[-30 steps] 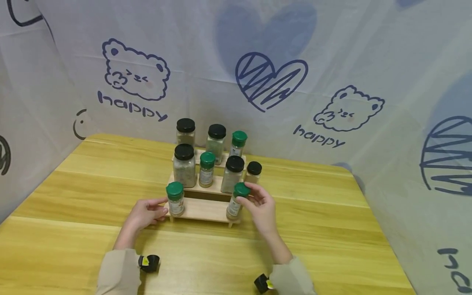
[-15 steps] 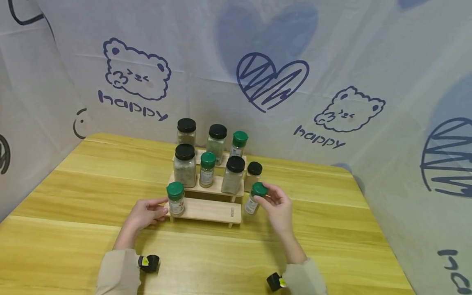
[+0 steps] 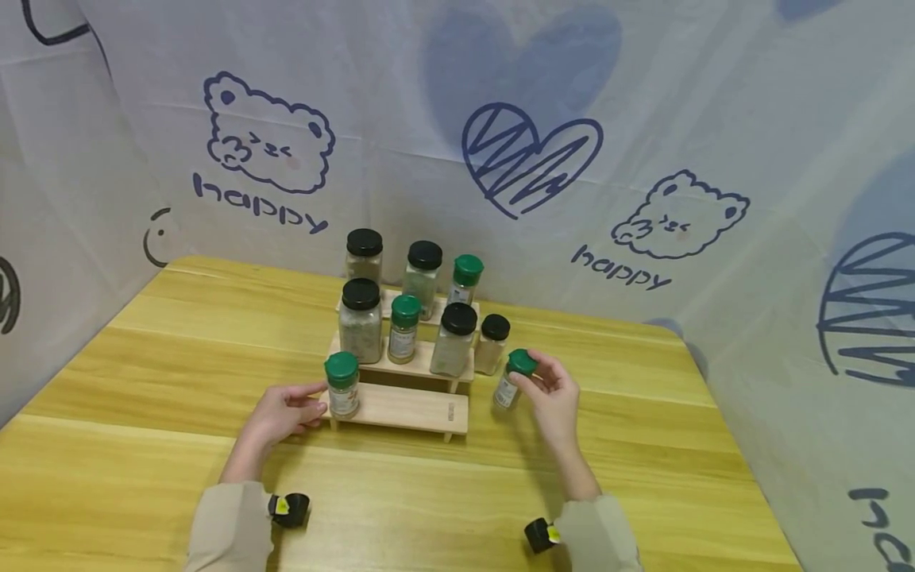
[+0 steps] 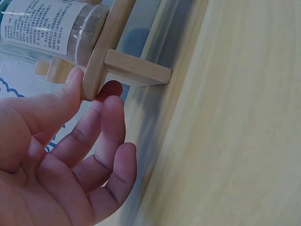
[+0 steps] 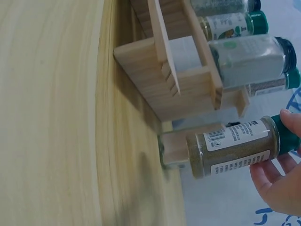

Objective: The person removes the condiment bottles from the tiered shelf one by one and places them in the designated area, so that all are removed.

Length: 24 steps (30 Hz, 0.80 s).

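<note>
One green-capped jar [image 3: 508, 387]: aloft, right hand [image 3: 559, 402], fingers gripping. One rack [image 3: 405, 407]: left hand [image 3: 287, 411] pinching end. Judged step: carry; I next need clearance from small black-capped jar [image 3: 490, 352].

Before you stands a yellow wood-grain table [image 3: 672, 453], its far corners rounded. Behind it and at either side of your view hangs white cloth [image 3: 386, 48], lightly creased. Note its blue prints: two bears [image 3: 272, 151], each above the word "happy" [image 3: 260, 205]; between them, a hatched heart [image 3: 532, 159] partly overlapping a larger pale heart [image 3: 522, 71]. Your right-hand edge cuts off another hatched heart. Light is soft, shadows faint. In your left wrist view, the dim blue patch [image 4: 137, 41] is possibly part of a print.
</note>
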{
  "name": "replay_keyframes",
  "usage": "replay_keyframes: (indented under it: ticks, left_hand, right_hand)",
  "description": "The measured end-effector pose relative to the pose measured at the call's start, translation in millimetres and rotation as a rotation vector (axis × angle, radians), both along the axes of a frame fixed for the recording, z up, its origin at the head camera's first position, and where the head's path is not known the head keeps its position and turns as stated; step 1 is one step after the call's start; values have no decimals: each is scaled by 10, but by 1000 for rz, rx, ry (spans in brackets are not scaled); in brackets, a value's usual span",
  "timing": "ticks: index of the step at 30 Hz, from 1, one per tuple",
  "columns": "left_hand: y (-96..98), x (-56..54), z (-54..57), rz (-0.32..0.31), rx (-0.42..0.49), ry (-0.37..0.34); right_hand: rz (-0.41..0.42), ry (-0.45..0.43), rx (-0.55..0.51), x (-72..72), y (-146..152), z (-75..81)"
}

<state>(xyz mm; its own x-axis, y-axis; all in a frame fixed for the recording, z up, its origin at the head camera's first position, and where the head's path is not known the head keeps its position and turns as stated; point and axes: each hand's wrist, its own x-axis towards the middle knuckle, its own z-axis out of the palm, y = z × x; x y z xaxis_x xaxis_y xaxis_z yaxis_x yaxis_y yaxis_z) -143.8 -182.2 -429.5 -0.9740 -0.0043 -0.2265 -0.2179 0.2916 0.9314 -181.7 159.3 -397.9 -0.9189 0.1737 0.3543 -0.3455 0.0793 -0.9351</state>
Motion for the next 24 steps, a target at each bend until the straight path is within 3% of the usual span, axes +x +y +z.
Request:
replay_keyframes:
  ticks: [9,24]
  left_hand:
    - [-3,0,6,-4,1,-7]
    - [-6,-6,1,-1,16,-11]
  right_hand:
    - [-75,-60,6,-137,50,-51]
    - [-87,-119,69,-379,97,-64]
